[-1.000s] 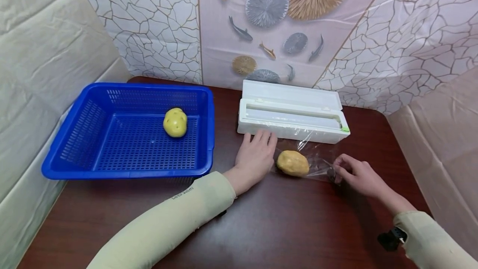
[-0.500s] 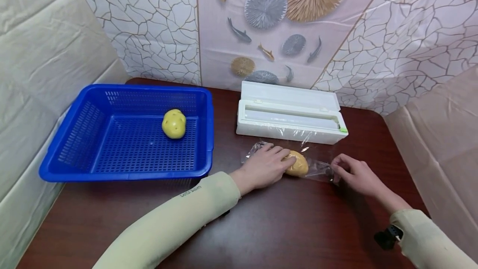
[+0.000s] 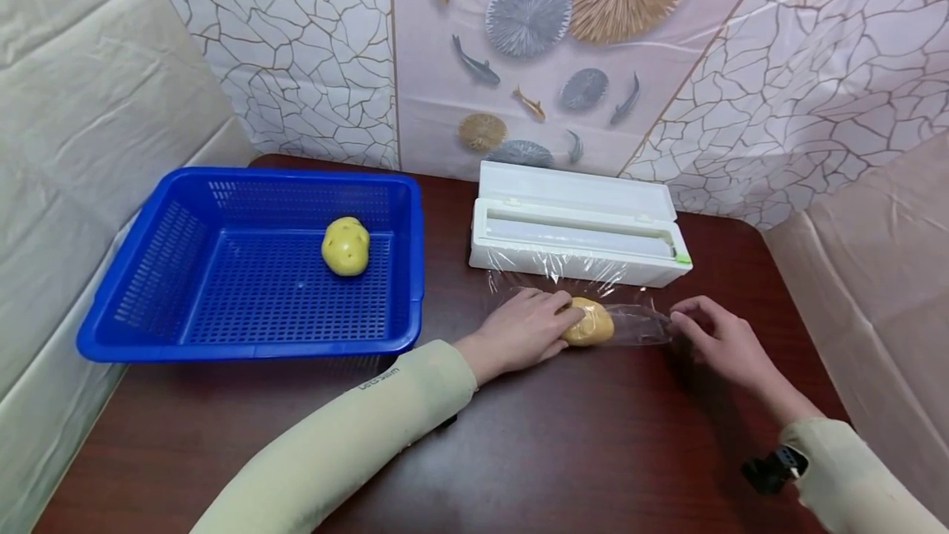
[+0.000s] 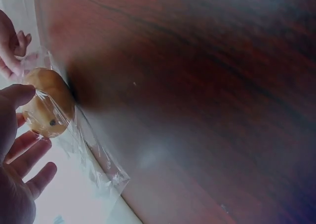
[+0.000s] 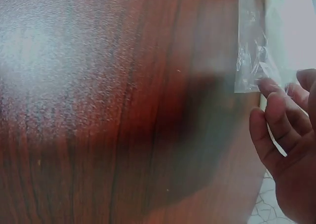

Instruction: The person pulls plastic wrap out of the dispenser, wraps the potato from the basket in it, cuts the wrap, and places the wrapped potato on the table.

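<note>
- Right of centre in the head view, the potato (image 3: pixel 593 324) lay under film (image 3: pixel 638 326) between my left hand (image 3: pixel 528 328) and right hand (image 3: pixel 722 344), long axis roughly from one to the other.
- My left, nearer, gripped its left end; my right, apart from it, pinched the film.
- The left wrist view showed a dark spot (image 4: pixel 53 123); the head view did not.
</note>
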{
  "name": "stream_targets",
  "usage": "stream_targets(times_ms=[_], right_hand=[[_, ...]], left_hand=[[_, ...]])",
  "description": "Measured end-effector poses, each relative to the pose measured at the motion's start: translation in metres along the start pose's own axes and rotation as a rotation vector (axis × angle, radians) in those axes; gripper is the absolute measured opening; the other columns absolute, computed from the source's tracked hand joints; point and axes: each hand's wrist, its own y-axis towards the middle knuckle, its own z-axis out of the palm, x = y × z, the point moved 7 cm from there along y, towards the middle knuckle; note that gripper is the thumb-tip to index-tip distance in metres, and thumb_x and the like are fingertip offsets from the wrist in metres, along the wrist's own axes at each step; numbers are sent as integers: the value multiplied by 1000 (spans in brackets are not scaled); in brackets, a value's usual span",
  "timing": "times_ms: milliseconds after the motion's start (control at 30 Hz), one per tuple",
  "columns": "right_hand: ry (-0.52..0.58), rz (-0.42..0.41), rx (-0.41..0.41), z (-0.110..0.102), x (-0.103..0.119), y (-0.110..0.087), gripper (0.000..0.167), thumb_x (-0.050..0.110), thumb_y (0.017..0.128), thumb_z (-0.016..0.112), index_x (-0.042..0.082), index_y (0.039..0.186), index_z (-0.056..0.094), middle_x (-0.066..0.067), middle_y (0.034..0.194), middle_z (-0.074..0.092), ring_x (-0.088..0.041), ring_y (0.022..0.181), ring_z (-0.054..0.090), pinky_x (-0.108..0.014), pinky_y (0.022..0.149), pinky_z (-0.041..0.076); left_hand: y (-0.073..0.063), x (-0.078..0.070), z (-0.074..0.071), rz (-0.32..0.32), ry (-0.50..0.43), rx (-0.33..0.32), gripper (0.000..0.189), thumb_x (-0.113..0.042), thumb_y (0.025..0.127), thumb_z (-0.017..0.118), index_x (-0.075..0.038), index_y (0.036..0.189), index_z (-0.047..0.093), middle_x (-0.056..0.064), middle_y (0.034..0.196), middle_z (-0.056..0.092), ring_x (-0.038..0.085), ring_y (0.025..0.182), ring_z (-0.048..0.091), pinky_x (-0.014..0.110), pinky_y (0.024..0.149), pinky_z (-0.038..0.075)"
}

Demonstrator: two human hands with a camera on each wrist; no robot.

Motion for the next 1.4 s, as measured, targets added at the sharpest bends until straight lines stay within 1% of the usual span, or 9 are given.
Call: stream_targets(times_ms=[200, 300, 400, 500, 600, 700, 900, 1233, 1400], right_hand=[[-180, -345, -243, -12, 55, -13, 16, 12, 99, 75, 6, 114, 73, -8, 100, 67, -15, 86, 58, -31, 76, 44], [-272, -560, -240, 4, 93, -21, 28, 31, 106, 65, 7, 115, 76, -10, 110, 69, -28, 98, 63, -43, 85, 47], [-317, -665, -178, 26, 113, -23, 52, 50, 112, 49, 7, 127, 74, -14, 126, 69, -39, 114, 64, -53, 102, 46], [-304, -638, -123, 41, 113, -18, 52, 46, 108, 60, 7, 140, 68, -16, 140, 65, -42, 128, 60, -48, 122, 35], [-258, -578, -93, 49, 104, -14, 57, 29, 96, 79, 5, 145, 64, -17, 144, 63, -43, 131, 59, -46, 127, 30], [-218, -522, -72, 53, 97, -10, 68, 17, 85, 88, 6, 147, 62, -15, 143, 64, -41, 130, 61, -53, 117, 41], [-167, -456, -46, 58, 91, 0, 72, 15, 84, 92, 6, 146, 57, -12, 136, 63, -31, 121, 61, -57, 90, 55], [-105, -435, -28, 62, 87, 19, 67, 8, 83, 92, 3, 140, 58, -14, 127, 63, -30, 112, 64, -52, 89, 55], [-91, -441, -24, 60, 89, 26, 61, 9, 84, 91, 2, 137, 61, -14, 123, 66, -28, 110, 63, -45, 90, 50]], left_hand=[[0, 0, 1, -9, -7, 7, 48, -42, 103, 70, -20, 144, 59, 1, 135, 60, 18, 121, 66, 37, 110, 47], [0, 1, 0, -5, -10, -10, 48, -41, 101, 73, -19, 142, 59, 1, 133, 60, 18, 119, 67, 37, 109, 48], [0, 3, 0, -5, -19, -28, 49, -39, 100, 75, -18, 142, 59, 1, 131, 60, 18, 117, 68, 37, 109, 49], [-1, 4, 0, -4, -45, -34, 51, -38, 100, 76, -17, 144, 59, 1, 133, 61, 18, 117, 68, 37, 109, 49], [-1, 4, 3, -7, -77, -31, 55, -39, 100, 76, -17, 147, 58, 2, 135, 60, 18, 118, 68, 37, 109, 49], [0, 5, 5, -20, -97, -32, 59, -40, 99, 77, -17, 150, 56, 2, 138, 60, 18, 119, 67, 36, 107, 49], [-1, 9, 9, -65, -141, -20, 69, -39, 101, 76, -15, 159, 48, 6, 152, 55, 22, 130, 63, 39, 109, 50], [-2, 19, 14, -138, -221, -18, 75, -34, 101, 75, -9, 163, 41, 9, 159, 52, 25, 139, 58, 40, 115, 46], [2, 22, 13, -154, -232, -72, 72, -32, 99, 78, -9, 159, 45, 9, 151, 58, 26, 135, 60, 41, 113, 48]])
